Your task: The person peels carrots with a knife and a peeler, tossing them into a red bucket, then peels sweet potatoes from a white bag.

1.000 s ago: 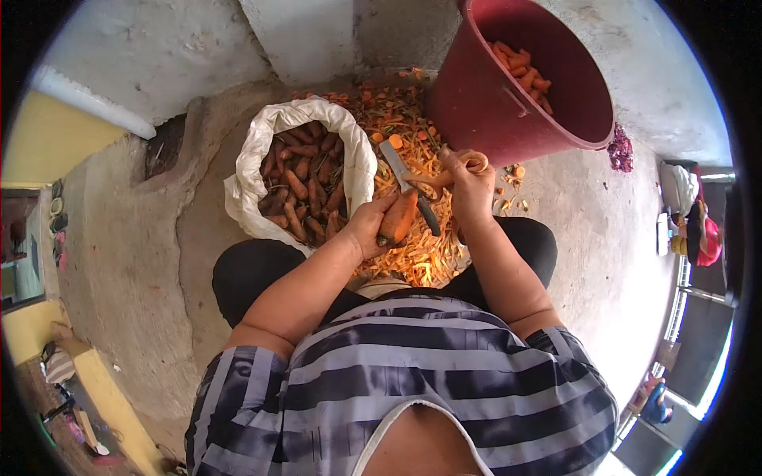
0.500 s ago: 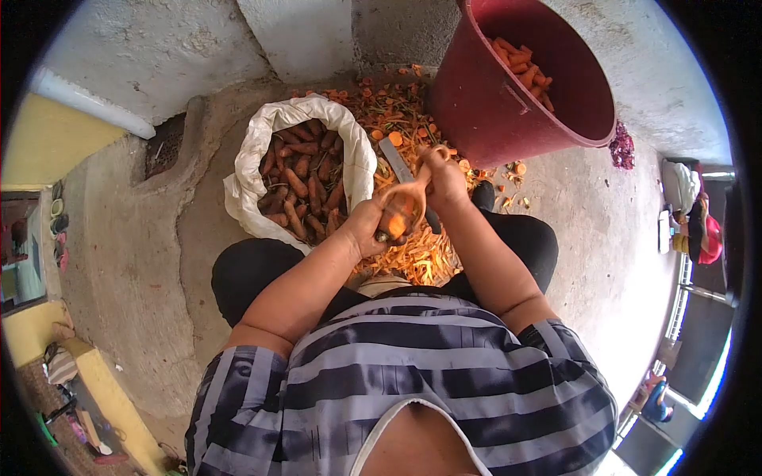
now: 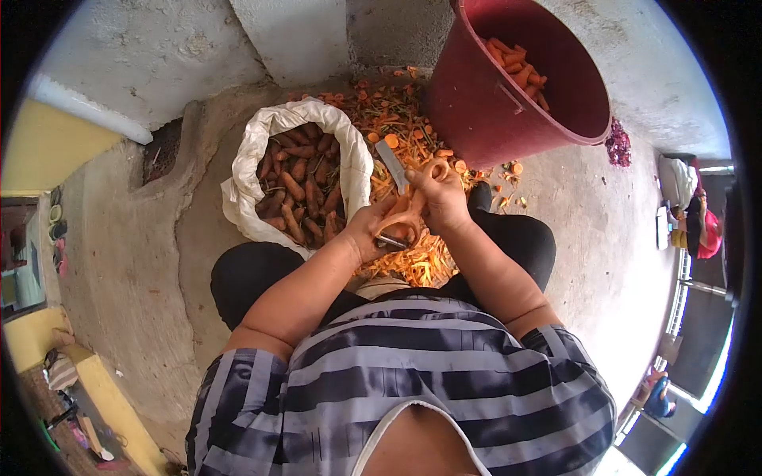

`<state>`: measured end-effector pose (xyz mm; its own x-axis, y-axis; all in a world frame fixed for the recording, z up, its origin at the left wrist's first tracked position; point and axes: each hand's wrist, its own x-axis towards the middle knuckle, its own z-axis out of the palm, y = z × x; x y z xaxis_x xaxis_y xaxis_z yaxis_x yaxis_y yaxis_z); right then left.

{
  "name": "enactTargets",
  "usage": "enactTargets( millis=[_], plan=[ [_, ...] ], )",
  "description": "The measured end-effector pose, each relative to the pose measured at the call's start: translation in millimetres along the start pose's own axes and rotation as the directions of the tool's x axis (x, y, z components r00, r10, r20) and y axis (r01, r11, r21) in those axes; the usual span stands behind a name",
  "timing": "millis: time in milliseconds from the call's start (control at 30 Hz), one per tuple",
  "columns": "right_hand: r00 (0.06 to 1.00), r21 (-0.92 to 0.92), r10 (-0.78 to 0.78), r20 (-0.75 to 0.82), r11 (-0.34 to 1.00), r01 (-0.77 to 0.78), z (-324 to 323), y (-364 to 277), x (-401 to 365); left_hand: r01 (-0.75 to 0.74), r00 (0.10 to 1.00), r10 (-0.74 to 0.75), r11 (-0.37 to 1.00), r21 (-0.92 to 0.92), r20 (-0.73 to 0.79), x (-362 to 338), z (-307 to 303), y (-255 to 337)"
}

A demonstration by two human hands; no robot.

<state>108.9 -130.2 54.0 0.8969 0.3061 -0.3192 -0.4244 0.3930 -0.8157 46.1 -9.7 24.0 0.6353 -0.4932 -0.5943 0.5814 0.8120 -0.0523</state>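
Note:
My left hand (image 3: 366,232) is closed around a carrot, mostly covered by the fingers and the tool over it. In my right hand (image 3: 444,198) is an orange-handled peeler (image 3: 413,216), gripped by its looped handle. The peeler's metal blade (image 3: 392,241) lies across the carrot, at the near side of my left hand. Below both hands is a heap of carrot peelings (image 3: 425,262). A knife (image 3: 391,163) with a broad blade rests on the scraps just beyond my hands, its handle hidden.
To the left stands a white sack (image 3: 357,163) with its rim rolled down, full of unpeeled carrots (image 3: 298,170). A tilted dark red bucket (image 3: 476,103) at the upper right holds peeled carrots (image 3: 520,67). Trimmed ends (image 3: 373,137) litter the floor near the wall. Other people are far right.
The peeler's blade has shifted toward me along the carrot, and the handle has tilted. My right hand has dropped slightly nearer my body; the left hand stays nearly in place.

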Motion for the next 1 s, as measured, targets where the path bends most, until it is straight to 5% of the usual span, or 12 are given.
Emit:
enactTargets(
  millis=[133,200,267,433,533,600,633,733,900,1000],
  plan=[
    [0.940,0.054,0.114,-0.323,0.993,-0.102,-29.9,0.7,43.9,-0.048,0.994,0.011,0.939,0.341,0.110,-6.7,-4.8,-0.1],
    [0.920,-0.136,-0.025,-0.390,0.990,-0.031,-71.4,3.1,75.6,-0.012,0.996,-0.017,0.947,0.320,0.088,-10.5,0.9,-2.5],
    [0.832,-0.139,-0.066,-0.550,0.990,-0.013,-98.2,7.5,90.7,0.001,0.995,-0.030,0.958,0.287,0.094,-12.2,3.5,0.1],
    [0.866,-0.125,-0.232,-0.444,0.972,0.197,-49.4,-12.2,48.7,-0.073,0.996,0.082,0.967,0.244,-0.027,-5.5,0.1,7.6],
    [0.948,-0.175,-0.211,-0.239,0.969,0.172,-9.9,-18.6,12.6,-0.110,0.993,0.115,0.966,0.235,-0.007,-4.2,0.4,5.2],
    [0.998,-0.059,0.009,-0.069,0.998,-0.013,3.1,-13.3,-2.2,-0.093,0.993,0.106,0.976,0.198,-0.053,-1.5,0.0,4.6],
    [0.999,-0.037,-0.039,-0.009,0.999,0.039,1.0,-1.1,-0.4,-0.087,0.992,0.102,0.980,0.179,-0.075,-1.0,0.1,4.5],
    [0.976,0.026,0.184,-0.114,0.983,-0.182,-10.9,2.5,21.4,-0.181,0.982,0.187,0.944,0.277,0.005,-7.7,4.0,0.2],
    [0.874,-0.188,-0.021,-0.485,0.979,-0.080,-78.0,12.3,87.6,-0.042,0.999,0.043,0.958,0.285,0.004,-4.3,-2.3,-2.6],
    [0.817,-0.166,-0.105,-0.567,0.986,0.012,-85.7,0.8,82.4,-0.089,0.987,0.131,0.923,0.374,-0.090,-4.3,-0.5,1.3]
  ],
)
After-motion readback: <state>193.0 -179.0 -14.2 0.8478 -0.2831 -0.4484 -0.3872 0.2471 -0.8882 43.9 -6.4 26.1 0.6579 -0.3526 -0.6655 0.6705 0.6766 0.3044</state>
